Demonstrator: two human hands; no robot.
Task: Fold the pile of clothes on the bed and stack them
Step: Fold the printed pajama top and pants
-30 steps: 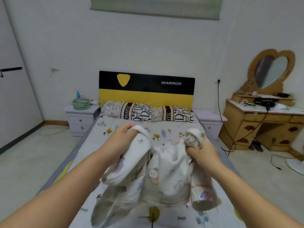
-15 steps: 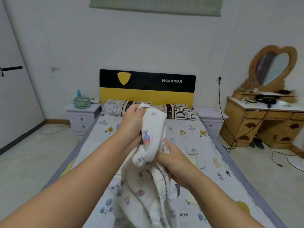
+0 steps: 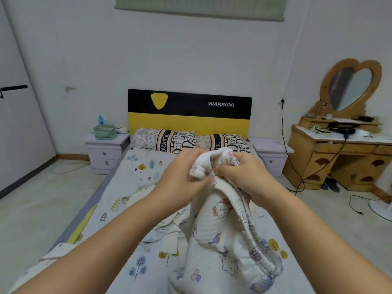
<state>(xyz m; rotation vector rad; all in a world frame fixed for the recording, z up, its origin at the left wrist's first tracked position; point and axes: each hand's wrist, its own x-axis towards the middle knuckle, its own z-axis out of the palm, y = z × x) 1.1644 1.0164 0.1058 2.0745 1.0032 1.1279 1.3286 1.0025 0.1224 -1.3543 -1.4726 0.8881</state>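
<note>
A white garment (image 3: 222, 234) printed with small cartoon figures is held up above the bed (image 3: 135, 172) by both hands. The left hand (image 3: 182, 177) is closed around a bunched upper edge of the cloth, with the fingers curled over it and the thumb pressed against the fabric. The right hand (image 3: 244, 177) is likewise closed on the cloth just beside the left, its fingers pinching the gathered top; the two hands are nearly touching. From this grip the garment is draped downward, and an elastic, ruffled band is seen curving along its right side towards the lower edge of the view. The lower part of the garment is rested on the patterned bedsheet. A few more pale clothes (image 3: 169, 230) are seen lying on the sheet to the left of the hanging garment, partly hidden by the left forearm. Two pillows (image 3: 165, 139) are laid against the black and yellow headboard (image 3: 188, 113).
</note>
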